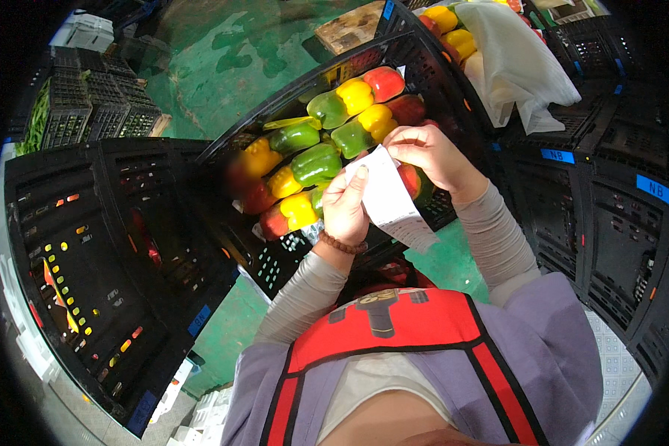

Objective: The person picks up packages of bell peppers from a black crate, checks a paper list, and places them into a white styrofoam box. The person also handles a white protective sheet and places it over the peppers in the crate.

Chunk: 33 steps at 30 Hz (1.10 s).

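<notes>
My left hand (pixel 347 206), with a brown bead bracelet at its wrist, holds a white strip of printed paper (pixel 387 192) between thumb and fingers. The strip's lower end curls down and bears print. My right hand (pixel 418 146) has its fingertips together at the paper's upper right corner; what they pinch is too small to tell. Beneath both hands is a black plastic crate (pixel 312 83) holding rows of bell peppers, among them a green bell pepper (pixel 316 164), a yellow bell pepper (pixel 298 211) and a red bell pepper (pixel 384 83).
Tall stacks of black crates stand at the left (pixel 111 245) and right (pixel 580 212). A translucent plastic sheet (pixel 513 61) partly covers more peppers at the upper right. A wooden board (pixel 348 28) lies beyond the crate on the wet green floor (pixel 212 72).
</notes>
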{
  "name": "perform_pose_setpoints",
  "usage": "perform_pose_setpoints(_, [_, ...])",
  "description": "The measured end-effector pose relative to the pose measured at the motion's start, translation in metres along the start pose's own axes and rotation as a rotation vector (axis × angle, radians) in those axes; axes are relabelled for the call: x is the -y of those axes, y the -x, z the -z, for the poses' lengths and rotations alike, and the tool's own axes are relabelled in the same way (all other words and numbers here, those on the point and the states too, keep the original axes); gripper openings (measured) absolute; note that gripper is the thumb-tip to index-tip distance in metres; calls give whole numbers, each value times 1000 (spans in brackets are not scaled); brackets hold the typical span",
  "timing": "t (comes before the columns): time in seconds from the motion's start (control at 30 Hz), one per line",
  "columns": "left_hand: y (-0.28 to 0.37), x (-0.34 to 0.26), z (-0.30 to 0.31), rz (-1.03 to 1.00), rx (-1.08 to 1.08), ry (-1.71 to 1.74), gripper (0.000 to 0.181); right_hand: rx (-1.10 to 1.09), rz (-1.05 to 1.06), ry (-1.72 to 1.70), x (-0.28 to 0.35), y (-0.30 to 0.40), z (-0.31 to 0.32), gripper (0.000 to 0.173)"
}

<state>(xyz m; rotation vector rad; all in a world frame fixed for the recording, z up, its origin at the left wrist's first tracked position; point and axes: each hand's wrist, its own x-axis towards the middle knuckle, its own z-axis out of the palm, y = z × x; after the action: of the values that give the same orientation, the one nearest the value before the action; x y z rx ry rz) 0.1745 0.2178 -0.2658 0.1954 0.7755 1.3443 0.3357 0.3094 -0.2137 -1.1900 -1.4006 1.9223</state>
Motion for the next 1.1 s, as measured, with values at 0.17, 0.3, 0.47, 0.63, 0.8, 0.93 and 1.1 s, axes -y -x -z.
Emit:
perform_pose_setpoints(0.17, [-1, -4, -12, -84, -71, -56, 23, -35, 87, 105, -9, -9, -3, 4])
perform_pose_setpoints(0.3, [7, -8, -20, -58, -191, -18, 20, -180, 239, 156, -28, -9, -16, 10])
perform_pose_setpoints(0.47, [9, -7, -13, -45, -229, -34, 19, -138, 219, 183, -22, 0, -23, 4])
perform_pose_setpoints(0.63, [9, -7, -13, -48, -220, -43, 17, -140, 194, 182, -20, 2, -22, 4])
perform_pose_setpoints(0.8, [8, -8, -18, -53, -225, -43, 17, -127, 193, 147, -17, 4, -22, 3])
perform_pose_setpoints(0.93, [9, -8, -22, -57, -228, -71, 15, -119, 186, 102, -14, 6, -23, 4])
perform_pose_setpoints(1.1, [8, -3, -16, -79, -225, -142, 13, -105, 129, 73, -11, 5, -17, 4])
